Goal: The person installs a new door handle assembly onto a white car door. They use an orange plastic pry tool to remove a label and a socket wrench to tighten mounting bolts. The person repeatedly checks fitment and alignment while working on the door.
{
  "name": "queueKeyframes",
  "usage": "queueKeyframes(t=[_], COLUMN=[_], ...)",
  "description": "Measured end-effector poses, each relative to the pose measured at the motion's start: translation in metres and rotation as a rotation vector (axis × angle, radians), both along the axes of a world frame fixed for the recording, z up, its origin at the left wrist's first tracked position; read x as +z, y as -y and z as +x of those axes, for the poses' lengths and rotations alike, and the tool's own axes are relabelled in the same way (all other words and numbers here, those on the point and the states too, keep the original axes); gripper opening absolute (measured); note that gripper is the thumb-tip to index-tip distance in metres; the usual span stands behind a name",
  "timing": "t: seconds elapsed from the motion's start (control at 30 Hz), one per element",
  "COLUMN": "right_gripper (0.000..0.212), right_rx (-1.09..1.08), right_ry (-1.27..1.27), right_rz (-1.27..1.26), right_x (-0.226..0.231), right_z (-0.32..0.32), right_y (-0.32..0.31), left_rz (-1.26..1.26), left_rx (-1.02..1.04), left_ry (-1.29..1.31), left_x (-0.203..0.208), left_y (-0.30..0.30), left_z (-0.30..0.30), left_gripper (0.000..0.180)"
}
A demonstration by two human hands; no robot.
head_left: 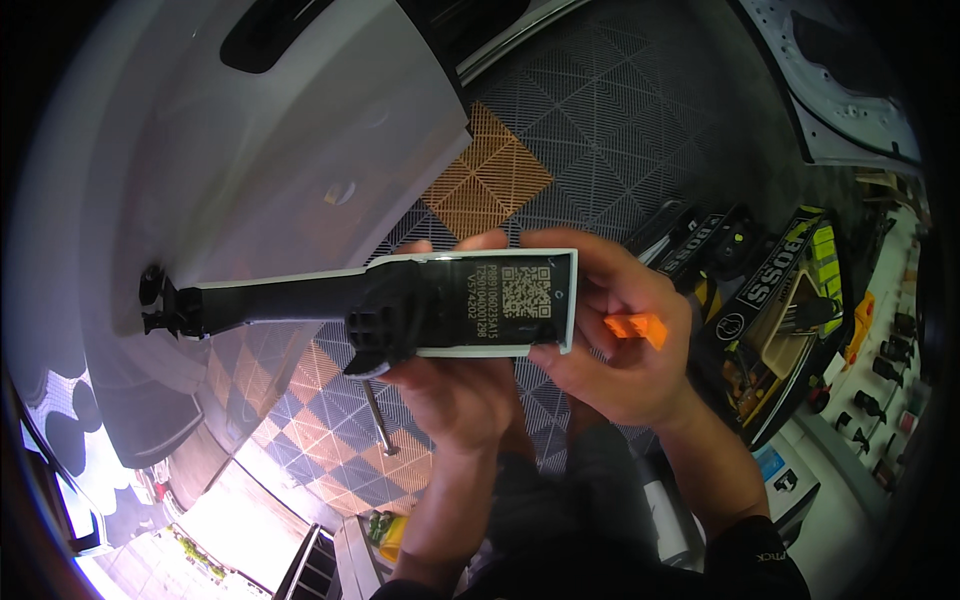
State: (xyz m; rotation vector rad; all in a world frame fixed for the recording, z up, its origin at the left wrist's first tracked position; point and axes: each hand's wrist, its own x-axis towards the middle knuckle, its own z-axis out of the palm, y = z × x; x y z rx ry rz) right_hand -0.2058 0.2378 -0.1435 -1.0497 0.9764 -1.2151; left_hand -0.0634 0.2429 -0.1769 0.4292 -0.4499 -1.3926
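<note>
Both my hands hold up a long part that looks like a car door handle, its black inner side with printed labels facing me and a pale rim around its edge. My left hand supports the middle from below, fingertips showing past the far edge. At the wide right end, my right hand grips the handle between fingers and thumb. A small orange plastic piece sits in that hand's curled fingers. Below the handle shows a thin metal rod; whether it is held or lies on the floor I cannot tell.
A pale car body panel with a dark opening fills the left. Grey and orange floor tiles lie beneath. At right are a black tool case with a tan tray, and a white surface carrying several small dark items.
</note>
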Motion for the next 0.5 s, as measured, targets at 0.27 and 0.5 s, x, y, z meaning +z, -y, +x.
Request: queueKeyframes(t=[0.27,0.5], right_gripper=[0.069,0.072], right_rx=[0.076,0.119], right_ry=[0.039,0.315], right_rz=[-0.030,-0.048], right_x=[0.002,-0.010], right_z=[-0.005,0.010], right_y=[0.000,0.005], left_rz=[0.054,0.230], left_rx=[-0.040,0.039], left_ry=[0.119,0.192], left_x=[0.001,0.012], left_y=[-0.003,-0.004], left_z=[0.004,0.001], left_gripper=[0.078,0.094])
